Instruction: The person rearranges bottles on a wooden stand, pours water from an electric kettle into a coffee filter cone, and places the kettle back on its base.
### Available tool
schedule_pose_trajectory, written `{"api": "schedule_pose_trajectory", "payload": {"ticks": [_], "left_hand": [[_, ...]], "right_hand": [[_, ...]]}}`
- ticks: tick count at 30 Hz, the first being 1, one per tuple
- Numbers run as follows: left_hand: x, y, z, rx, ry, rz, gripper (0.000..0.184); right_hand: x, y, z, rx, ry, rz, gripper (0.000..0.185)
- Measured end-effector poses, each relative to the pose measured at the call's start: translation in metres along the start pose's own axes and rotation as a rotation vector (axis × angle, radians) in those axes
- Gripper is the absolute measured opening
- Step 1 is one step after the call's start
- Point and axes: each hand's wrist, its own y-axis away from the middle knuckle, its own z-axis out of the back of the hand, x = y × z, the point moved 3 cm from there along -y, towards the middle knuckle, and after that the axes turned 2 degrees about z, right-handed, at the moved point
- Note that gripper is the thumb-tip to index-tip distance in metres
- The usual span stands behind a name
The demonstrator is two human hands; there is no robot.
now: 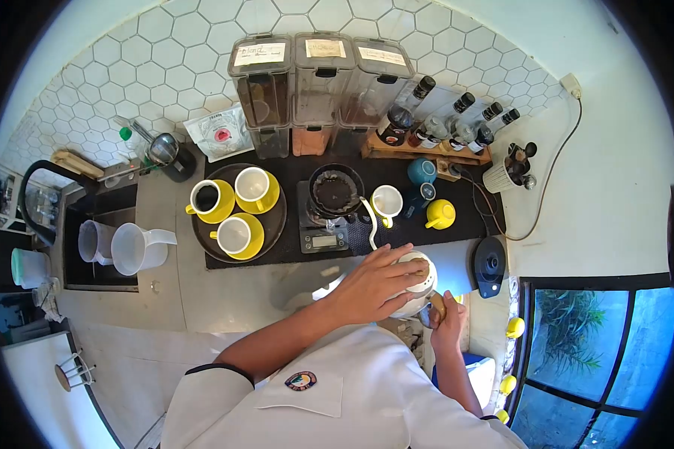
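Note:
My right hand (447,322) is wrapped around the wooden handle of a white gooseneck kettle (427,278). My left hand (382,283) rests with fingers stretched out over the kettle's lid. The kettle's thin spout reaches forward to the rim of a black coffee dripper (335,191), which holds dark wet grounds. Under the dripper, a vessel stands on a digital scale (314,237); the dripper mostly hides it. Whether water is flowing from the spout, I cannot tell. To the right of the dripper is a white-lined yellow cup (387,202).
A round dark tray (275,238) at left holds three yellow cups on saucers, one with dark liquid. Lidded bins (323,75) and bottles (401,118) line the back wall. Plastic pitchers (136,251) stand by the sink at far left. A black kettle base (490,266) lies at right.

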Motion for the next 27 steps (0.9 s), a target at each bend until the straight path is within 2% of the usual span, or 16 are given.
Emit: {"api": "schedule_pose_trajectory", "payload": {"ticks": [13, 25, 27], "left_hand": [[-0.007, 0.002, -0.001, 0.012, -0.005, -0.010, 0.044], [-0.007, 0.013, 0.007, -0.062, 0.016, -0.005, 0.039], [-0.006, 0.016, 0.010, -0.085, -0.008, 0.005, 0.038]], "right_hand": [[0.001, 0.005, 0.006, -0.007, 0.028, -0.014, 0.041], [0.000, 0.003, -0.003, 0.022, 0.029, -0.040, 0.040], [-0.001, 0.001, -0.007, 0.026, 0.041, 0.016, 0.040]]}}
